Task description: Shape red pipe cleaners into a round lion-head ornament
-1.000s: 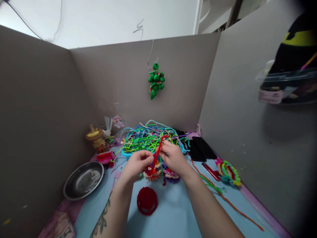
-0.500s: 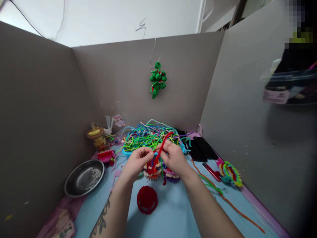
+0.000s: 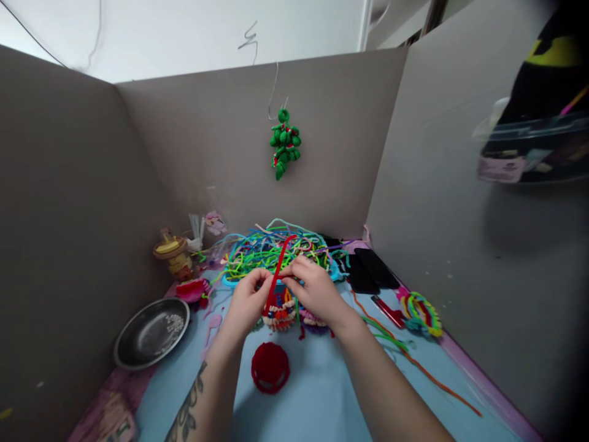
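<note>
Between my fingertips runs a red pipe cleaner, its long end sticking up and its other end hanging down. My left hand pinches it from the left with closed fingers. My right hand has thumb and fingertips closed on it from the right. Below both hands, a round dark red fuzzy piece lies on the light blue table cover. Just behind the wrists are a beaded orange and cream piece and a partly hidden purple one.
A blue basket heaped with colourful pipe cleaners stands behind my hands. At left are a metal bowl with small white bits and a lidded cup. Black phone-like slabs and a yellow-green coil lie right. A green ornament hangs ahead.
The red pipe cleaner's upper end has swung left and stands more upright. My hands have shifted slightly, still close together. The whole view has moved a little.
</note>
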`<state>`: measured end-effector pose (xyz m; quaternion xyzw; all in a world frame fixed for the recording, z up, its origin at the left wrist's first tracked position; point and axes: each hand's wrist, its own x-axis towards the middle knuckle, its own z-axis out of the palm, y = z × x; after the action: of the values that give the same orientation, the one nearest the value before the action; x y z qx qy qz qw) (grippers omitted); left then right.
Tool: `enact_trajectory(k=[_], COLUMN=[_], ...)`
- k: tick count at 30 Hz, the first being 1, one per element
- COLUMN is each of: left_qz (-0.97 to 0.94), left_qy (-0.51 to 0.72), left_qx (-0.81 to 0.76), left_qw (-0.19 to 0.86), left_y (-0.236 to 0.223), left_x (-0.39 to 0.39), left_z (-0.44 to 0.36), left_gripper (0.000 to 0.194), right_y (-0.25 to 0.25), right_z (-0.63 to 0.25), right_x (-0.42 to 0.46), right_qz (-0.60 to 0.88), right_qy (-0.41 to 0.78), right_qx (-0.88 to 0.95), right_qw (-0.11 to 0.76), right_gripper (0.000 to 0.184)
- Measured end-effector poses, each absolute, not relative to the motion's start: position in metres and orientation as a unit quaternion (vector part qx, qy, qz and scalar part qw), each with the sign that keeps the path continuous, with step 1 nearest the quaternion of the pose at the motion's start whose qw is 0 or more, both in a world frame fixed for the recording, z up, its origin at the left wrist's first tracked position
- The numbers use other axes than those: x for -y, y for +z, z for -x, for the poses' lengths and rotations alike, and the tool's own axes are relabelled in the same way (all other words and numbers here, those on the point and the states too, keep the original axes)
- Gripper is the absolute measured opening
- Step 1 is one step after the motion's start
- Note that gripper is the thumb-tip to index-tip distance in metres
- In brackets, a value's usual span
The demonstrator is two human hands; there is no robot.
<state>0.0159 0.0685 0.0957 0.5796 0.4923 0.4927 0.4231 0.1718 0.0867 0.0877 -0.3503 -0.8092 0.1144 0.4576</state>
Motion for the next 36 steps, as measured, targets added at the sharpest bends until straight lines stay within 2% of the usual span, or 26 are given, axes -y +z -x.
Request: enact_trajectory(k=[12, 18, 23, 28, 36], left_qz=[-0.575, -0.58, -0.554, -0.526, -0.6], left_qy=[0.486, 0.47, 0.469, 0.479, 0.469], left_qx=[-0.491, -0.497, -0.5, -0.488, -0.494], left_qw=[0.439, 0.443, 0.473, 0.506, 0.419], left_y=[0.093, 0.082, 0.08, 0.088, 0.085], left_x=[-0.07, -0.075, -0.076, -0.072, -0.074], left_z=[-0.016, -0.014, -0.013, -0.013, -0.012], left_gripper=[0.024, 0.028, 0.028, 0.028, 0.022], right_y=[0.083, 0.079, 0.078, 0.078, 0.08], right_z=[-0.171, -0.169, -0.165, -0.165, -0.165], right_x=[-0.089, -0.091, -0.088, -0.088, -0.088], right_qz=[0.357, 0.379, 0.369, 0.368, 0.403], right_qy=[0.047, -0.055, -0.117, -0.098, -0.029], right_qx=[0.837, 0.851, 0.851, 0.845, 0.844], right_qw=[0.412, 0.358, 0.354, 0.376, 0.353], right_gripper=[0.006, 0.005, 0.011, 0.011, 0.008])
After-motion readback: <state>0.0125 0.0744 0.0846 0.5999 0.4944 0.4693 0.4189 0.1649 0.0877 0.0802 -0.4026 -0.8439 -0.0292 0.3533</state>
